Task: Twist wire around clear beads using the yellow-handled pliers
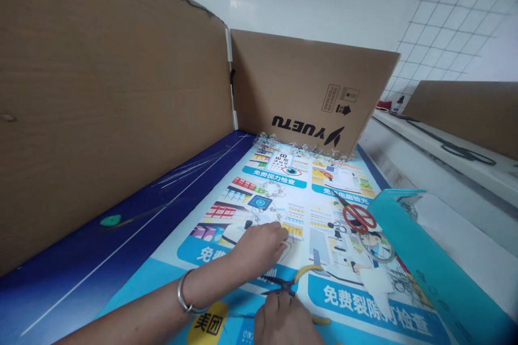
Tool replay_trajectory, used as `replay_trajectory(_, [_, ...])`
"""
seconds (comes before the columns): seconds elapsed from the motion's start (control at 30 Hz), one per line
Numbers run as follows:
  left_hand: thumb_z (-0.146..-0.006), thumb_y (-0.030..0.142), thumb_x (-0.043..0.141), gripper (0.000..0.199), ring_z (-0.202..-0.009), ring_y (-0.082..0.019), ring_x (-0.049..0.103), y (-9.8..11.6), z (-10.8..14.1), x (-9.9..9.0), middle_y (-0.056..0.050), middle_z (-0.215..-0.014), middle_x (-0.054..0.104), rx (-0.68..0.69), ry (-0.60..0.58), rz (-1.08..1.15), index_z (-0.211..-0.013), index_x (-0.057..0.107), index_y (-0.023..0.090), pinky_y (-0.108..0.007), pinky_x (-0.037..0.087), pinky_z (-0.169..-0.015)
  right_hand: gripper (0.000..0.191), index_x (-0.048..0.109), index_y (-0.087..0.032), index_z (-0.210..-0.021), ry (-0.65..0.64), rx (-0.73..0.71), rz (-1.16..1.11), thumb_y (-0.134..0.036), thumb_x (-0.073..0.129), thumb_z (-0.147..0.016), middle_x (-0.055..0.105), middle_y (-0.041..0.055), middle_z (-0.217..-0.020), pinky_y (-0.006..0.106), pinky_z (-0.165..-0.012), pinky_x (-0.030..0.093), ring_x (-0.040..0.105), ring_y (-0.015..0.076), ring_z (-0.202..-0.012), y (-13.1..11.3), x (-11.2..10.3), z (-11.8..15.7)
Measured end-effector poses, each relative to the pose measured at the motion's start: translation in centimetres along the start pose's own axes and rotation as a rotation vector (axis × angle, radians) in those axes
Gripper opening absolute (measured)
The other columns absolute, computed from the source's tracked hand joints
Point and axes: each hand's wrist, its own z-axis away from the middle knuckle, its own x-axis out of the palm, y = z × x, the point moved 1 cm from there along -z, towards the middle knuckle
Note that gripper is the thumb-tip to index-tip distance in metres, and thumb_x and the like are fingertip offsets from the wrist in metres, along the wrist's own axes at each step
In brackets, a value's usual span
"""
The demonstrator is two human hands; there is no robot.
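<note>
On the printed poster (307, 215), the left hand (259, 248), a metal bangle (184, 291) at its wrist, sits near the middle of the sheet. Its fingers are bunched downward, but I cannot tell whether they pinch anything. A clear looped strand (272, 190) lies on the poster just beyond those fingers, and a clear tangle (299, 148) runs along the poster's far edge.

At the poster's near edge, the right hand (283, 323) appears closed on yellow-handled snips (297, 283), although the fingers hide part of the tool. Its black tips point left, spread apart, just below the left wrist.

The open tips are the likeliest hazard: a sudden squeeze or slip could nick the left hand or slice the poster. The fine strand could also snag on the tips or on the bangle, dragging the tangle across the sheet.

Red-handled scissors (358, 217) lie on the poster's right side, beside a teal board (421, 259). A knock from either hand could slide them over its edge, and a white paper scrap (376, 291) could hide things beneath it.
</note>
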Motion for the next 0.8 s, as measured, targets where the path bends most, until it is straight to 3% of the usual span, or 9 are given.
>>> replay_trajectory(0.07, [-0.085, 0.029, 0.043, 0.020, -0.075, -0.023, 0.060, 0.0, 0.2, -0.3, -0.006, -0.082, 0.062, 0.045, -0.008, -0.007, -0.080, 0.060, 0.019, -0.029, 0.040, -0.059, 0.003, 0.059, -0.010, -0.068, -0.050, -0.038, 0.030, -0.012, 0.060, -0.066, 0.059, 0.0134, -0.060, 0.029, -0.038, 0.036, 0.054, 0.0236, -0.049, 0.2, 0.2, -0.4])
replay_trajectory(0.17, [-0.086, 0.028, 0.042, 0.021, -0.073, -0.022, 0.060, 0.1, 0.4, -0.7, -0.006, -0.081, 0.063, 0.093, -0.014, 0.028, -0.081, 0.061, 0.019, -0.028, 0.040, -0.059, 0.005, 0.058, -0.011, -0.071, 0.008, -0.201, -0.010, -0.012, 0.058, -0.067, 0.061, 0.0125, -0.063, 0.025, -0.037, 0.032, 0.054, 0.0203, -0.048, 1.4, -0.3, -0.5])
replay_trajectory(0.23, [-0.085, 0.027, 0.044, 0.020, -0.075, -0.021, 0.060, 0.1, 0.5, -0.9, -0.006, -0.082, 0.064, 0.124, -0.012, 0.095, -0.083, 0.062, 0.019, -0.027, 0.041, -0.062, 0.005, 0.056, -0.012, -0.072, 0.013, -0.226, -0.068, -0.010, 0.056, -0.067, 0.061, 0.0109, -0.063, 0.022, -0.039, 0.030, 0.055, 0.0179, -0.051, 2.6, -1.3, -0.4])
replay_trajectory(0.37, [-0.082, 0.021, 0.049, 0.016, -0.077, -0.018, 0.060, -0.1, 0.6, -1.7, -0.004, -0.083, 0.066, 0.222, -0.038, 0.266, -0.084, 0.064, 0.019, -0.024, 0.041, -0.068, 0.009, 0.055, -0.015, -0.069, -0.205, -0.128, -0.195, -0.012, 0.055, -0.060, 0.062, 0.0076, -0.064, 0.023, -0.038, 0.021, 0.054, 0.0162, -0.050, 4.7, -3.6, -0.6])
replay_trajectory(0.47, [-0.078, 0.016, 0.052, 0.014, -0.069, -0.015, 0.059, -0.4, 0.9, -2.3, -0.001, -0.078, 0.068, 0.298, -0.161, 0.362, -0.081, 0.066, 0.020, -0.021, 0.041, -0.062, 0.009, 0.052, -0.018, -0.063, -0.346, 0.002, -0.332, -0.012, 0.050, -0.057, 0.062, 0.0026, -0.060, 0.023, -0.039, 0.016, 0.054, 0.0148, -0.050, 5.8, -4.7, -0.6])
replay_trajectory(0.63, [-0.075, 0.015, 0.056, 0.017, -0.058, -0.012, 0.056, -0.8, 1.5, -3.0, 0.004, -0.070, 0.067, 0.375, -0.373, 0.455, -0.080, 0.067, 0.026, -0.018, 0.037, -0.052, 0.013, 0.050, -0.020, -0.060, -0.308, 0.030, -0.487, -0.008, 0.046, -0.056, 0.060, -0.0040, -0.057, 0.020, -0.040, 0.016, 0.047, 0.0089, -0.047, 7.4, -4.7, 0.1])
replay_trajectory(0.8, [-0.078, 0.017, 0.054, 0.022, -0.061, -0.013, 0.058, -0.9, 1.5, -2.6, 0.004, -0.078, 0.070, 0.406, -0.410, 0.507, -0.087, 0.069, 0.030, -0.021, 0.039, -0.057, 0.013, 0.051, -0.020, -0.061, -0.240, 0.047, -0.532, -0.008, 0.045, -0.059, 0.054, -0.0047, -0.055, 0.020, -0.043, 0.016, 0.040, 0.0077, -0.048, 8.5, -4.9, 0.3])
